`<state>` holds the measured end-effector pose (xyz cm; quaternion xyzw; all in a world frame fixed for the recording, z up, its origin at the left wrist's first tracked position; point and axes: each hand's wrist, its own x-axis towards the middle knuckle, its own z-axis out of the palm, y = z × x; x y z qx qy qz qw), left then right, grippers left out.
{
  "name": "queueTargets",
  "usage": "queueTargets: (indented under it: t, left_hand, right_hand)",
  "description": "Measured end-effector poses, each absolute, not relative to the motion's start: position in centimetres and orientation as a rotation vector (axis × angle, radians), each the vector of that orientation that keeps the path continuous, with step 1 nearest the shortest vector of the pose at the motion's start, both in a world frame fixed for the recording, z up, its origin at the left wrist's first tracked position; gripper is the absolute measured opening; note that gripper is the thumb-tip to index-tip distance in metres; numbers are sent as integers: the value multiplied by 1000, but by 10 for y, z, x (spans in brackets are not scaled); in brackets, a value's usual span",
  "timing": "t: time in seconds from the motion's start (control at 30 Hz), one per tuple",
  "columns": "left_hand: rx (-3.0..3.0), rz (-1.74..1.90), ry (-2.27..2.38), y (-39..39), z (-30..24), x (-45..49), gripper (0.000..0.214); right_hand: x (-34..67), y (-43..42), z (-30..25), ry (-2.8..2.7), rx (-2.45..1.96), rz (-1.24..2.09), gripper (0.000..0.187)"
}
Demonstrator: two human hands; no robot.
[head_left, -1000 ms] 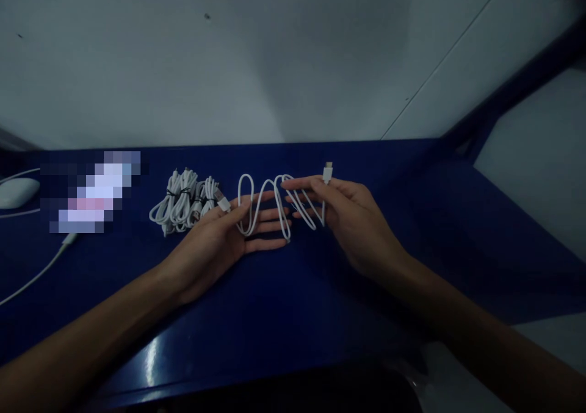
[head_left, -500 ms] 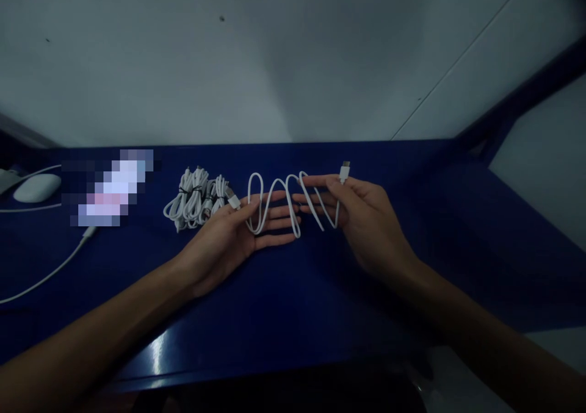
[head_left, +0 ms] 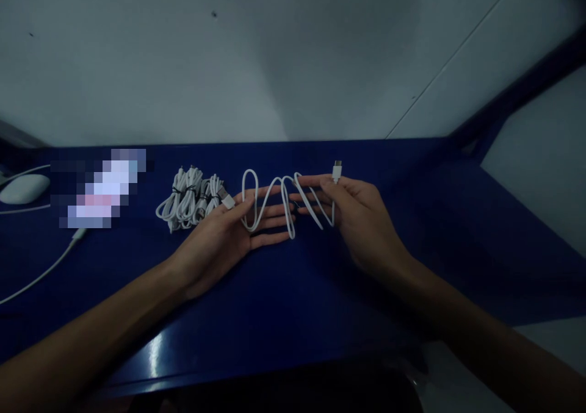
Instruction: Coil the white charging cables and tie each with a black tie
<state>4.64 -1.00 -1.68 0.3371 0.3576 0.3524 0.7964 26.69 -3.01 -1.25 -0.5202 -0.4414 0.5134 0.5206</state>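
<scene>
A white USB cable [head_left: 289,208] stretches in loose coils between my two hands, above the blue table. My left hand [head_left: 229,224] pinches it near the larger USB plug, thumb on top, the other fingers spread under the coils. At the other end, my right hand [head_left: 354,208] grips the cable just below its small connector [head_left: 337,169], which points up. Its index finger reaches left beneath the loops. Behind my left hand lie several bundled white cables [head_left: 187,196], bound with black ties; my hand hides part of them.
On the left of the blue table [head_left: 293,315] lies a lit, pixelated device [head_left: 105,187] with a white cord [head_left: 50,269] plugged into its lower end. A white computer mouse [head_left: 25,188] rests at the far left. A pale wall [head_left: 183,65] rises behind the table's back edge.
The whole view has shifted slightly, so everything appears a little further left. Both hands keep the same hold on the cable, and its coils look nearly unchanged.
</scene>
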Motion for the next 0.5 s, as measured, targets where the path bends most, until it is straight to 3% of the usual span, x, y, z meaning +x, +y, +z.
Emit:
queueTargets:
  t: [0.5]
  left_hand:
    - [664,788,786,-10,-12,48,46]
  right_hand:
    - [268,-29,-16,-1109,-1199,1237,30]
